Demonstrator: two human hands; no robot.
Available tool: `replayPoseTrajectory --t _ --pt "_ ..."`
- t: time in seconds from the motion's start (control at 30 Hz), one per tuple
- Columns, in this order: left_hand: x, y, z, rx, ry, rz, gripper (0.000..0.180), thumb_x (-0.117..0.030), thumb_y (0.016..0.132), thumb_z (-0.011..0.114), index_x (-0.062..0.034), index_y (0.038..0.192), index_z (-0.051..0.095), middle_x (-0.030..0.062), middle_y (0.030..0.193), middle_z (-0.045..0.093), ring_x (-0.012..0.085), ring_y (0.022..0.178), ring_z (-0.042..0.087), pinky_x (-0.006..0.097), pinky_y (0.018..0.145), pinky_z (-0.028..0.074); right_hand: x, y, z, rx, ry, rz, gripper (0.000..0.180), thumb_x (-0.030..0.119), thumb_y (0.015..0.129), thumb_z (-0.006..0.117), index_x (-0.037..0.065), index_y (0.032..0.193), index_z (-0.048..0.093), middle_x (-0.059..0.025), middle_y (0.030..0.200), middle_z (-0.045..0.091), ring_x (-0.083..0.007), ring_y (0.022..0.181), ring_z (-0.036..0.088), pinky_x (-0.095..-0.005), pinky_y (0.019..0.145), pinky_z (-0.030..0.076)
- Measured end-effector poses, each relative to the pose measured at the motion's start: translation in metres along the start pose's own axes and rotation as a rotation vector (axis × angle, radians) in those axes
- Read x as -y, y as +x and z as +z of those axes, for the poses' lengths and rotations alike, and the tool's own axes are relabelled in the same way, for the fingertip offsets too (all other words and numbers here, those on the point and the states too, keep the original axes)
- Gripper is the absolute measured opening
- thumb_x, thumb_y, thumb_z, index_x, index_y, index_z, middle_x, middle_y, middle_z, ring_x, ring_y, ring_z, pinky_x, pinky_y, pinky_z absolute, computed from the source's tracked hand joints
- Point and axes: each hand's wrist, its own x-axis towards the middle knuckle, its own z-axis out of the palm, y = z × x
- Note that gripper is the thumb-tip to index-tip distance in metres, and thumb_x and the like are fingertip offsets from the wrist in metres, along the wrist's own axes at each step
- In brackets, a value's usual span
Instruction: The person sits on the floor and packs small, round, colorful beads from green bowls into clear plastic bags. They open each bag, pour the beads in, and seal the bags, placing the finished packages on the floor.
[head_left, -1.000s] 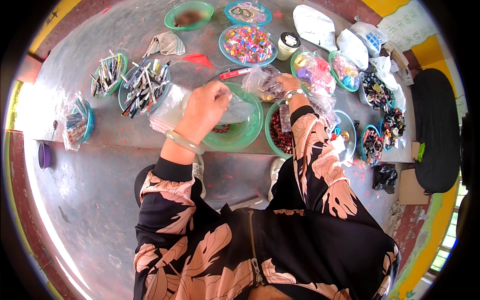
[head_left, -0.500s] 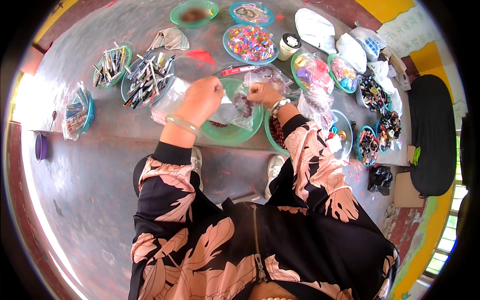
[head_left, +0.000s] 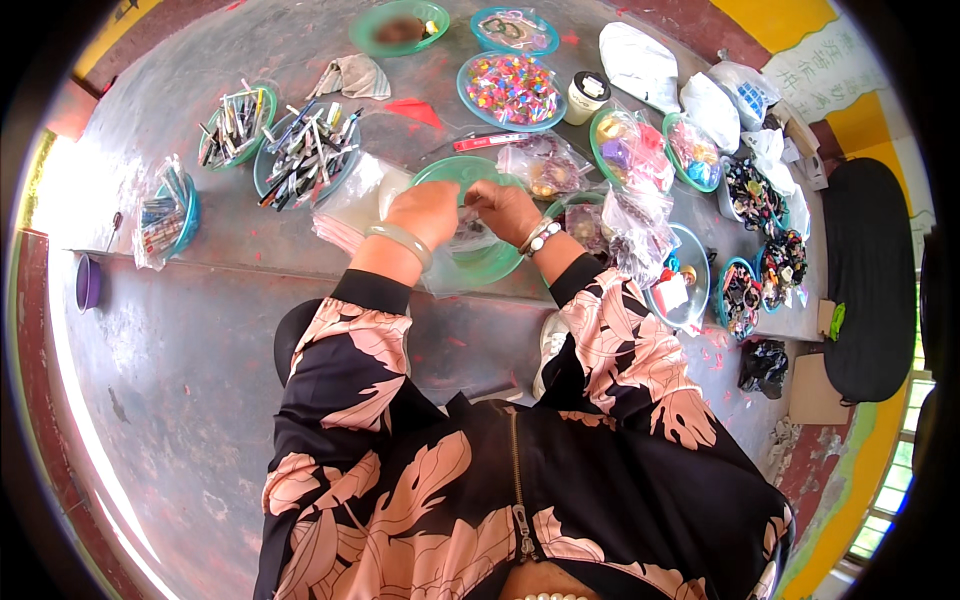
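My left hand (head_left: 427,212) and my right hand (head_left: 505,210) meet over a green bowl (head_left: 448,175) at the front of the low table. Both pinch a small clear plastic bag (head_left: 468,238) that hangs between them above the bowl. What is inside the bag is too small to tell. A pale bangle sits on my left wrist and a bead bracelet on my right. A stack of clear bags (head_left: 352,207) lies just left of my left hand.
Bowls of pens (head_left: 305,152) stand at the left. A bowl of coloured sweets (head_left: 512,88) is behind the green bowl. Bagged trinkets and more bowls (head_left: 640,150) crowd the right side. A purple cup (head_left: 88,283) sits on the floor at far left.
My right hand has come left from the bags on the right to meet my left hand. Both hands now hold the small bag over the green bowl.
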Motion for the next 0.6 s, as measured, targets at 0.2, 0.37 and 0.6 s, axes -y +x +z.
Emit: replayPoseTrajectory --t 0.2,0.37,0.6 --pt "-0.001 0.014 0.015 0.016 0.115 -0.007 0.020 -0.009 0.076 0.049 -0.0033 0.089 0.063 0.0187 0.090 0.062 0.0340 0.088 0.059 0.042 0.075 0.047 -0.004 0.000 0.000 0.034 0.005 -0.008 0.017 0.006 0.075 0.052 0.013 0.090 0.058 -0.0091 0.079 0.064 -0.0263 0.075 0.062 -0.0351 0.066 0.048" --pt "-0.002 0.018 0.009 -0.019 0.134 0.005 0.020 -0.010 0.076 0.050 -0.0020 0.089 0.064 0.0193 0.092 0.062 0.0340 0.090 0.060 0.041 0.077 0.048 -0.020 0.002 -0.018 0.005 -0.259 0.016 0.013 0.014 0.074 0.055 0.012 0.085 0.061 -0.0106 0.079 0.064 -0.0283 0.075 0.061 -0.0367 0.066 0.047" --pt "0.013 0.016 -0.003 -0.084 -0.019 -0.008 0.018 -0.009 0.077 0.049 -0.0002 0.088 0.061 0.0202 0.088 0.062 0.0346 0.086 0.060 0.042 0.075 0.046 -0.018 0.002 -0.057 -0.037 0.313 0.203 0.014 0.009 0.068 0.062 0.003 0.081 0.065 -0.0048 0.071 0.065 -0.0115 0.064 0.062 -0.0251 0.058 0.048"
